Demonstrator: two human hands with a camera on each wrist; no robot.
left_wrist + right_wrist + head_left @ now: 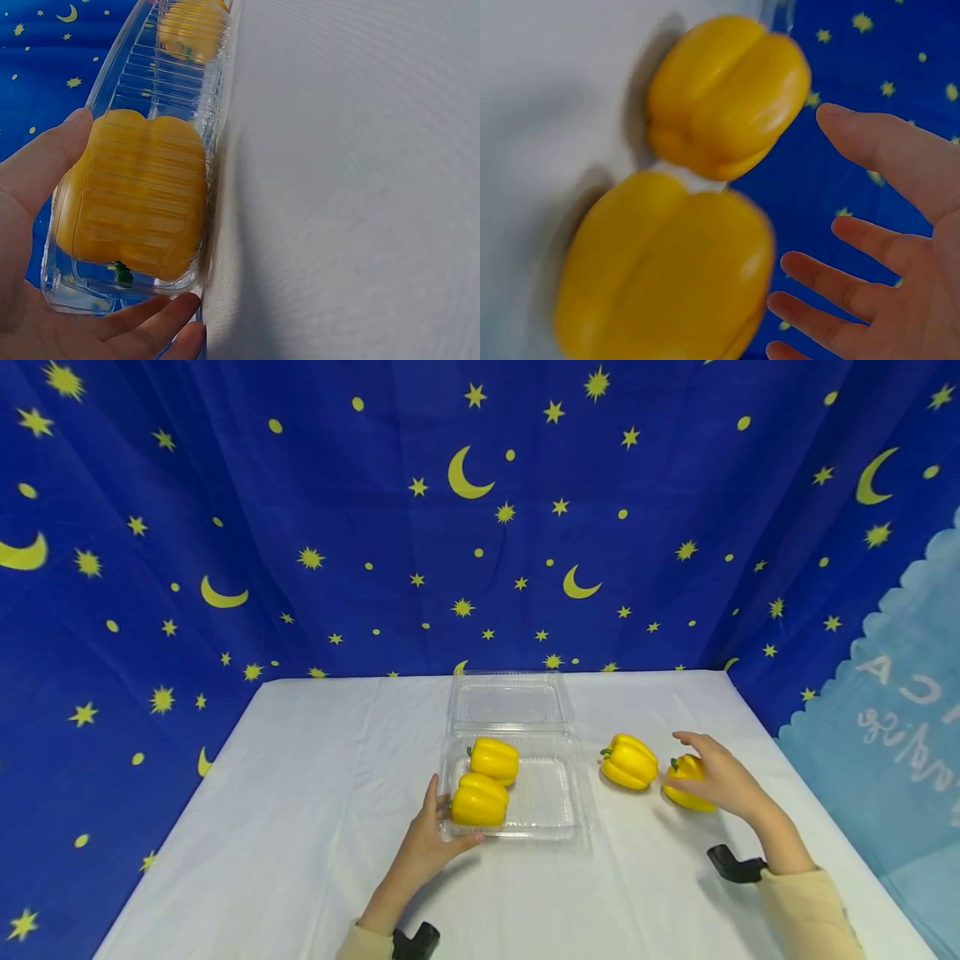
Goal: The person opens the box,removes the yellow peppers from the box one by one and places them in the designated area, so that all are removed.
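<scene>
A clear plastic clamshell container (551, 793) lies with its lid (510, 702) folded back. Inside, on its left side, are two yellow bell peppers, one nearer the front (479, 801) and one behind it (495, 761). My left hand (425, 843) grips the container's front left corner, thumb along the front rim and fingers at the left side. Two more yellow bell peppers rest on the cloth to the right, an inner one (629, 762) and an outer one (690, 782). Over the outer pepper hovers my right hand (723, 781), fingers spread; the right wrist view shows its palm holding nothing.
White cloth (300, 827) covers the table. Behind it hangs a blue curtain (405, 527) with yellow stars and moons. At the right edge is a light blue panel (900, 693) with white lettering. Black wrist mounts (735, 865) sit on both wrists.
</scene>
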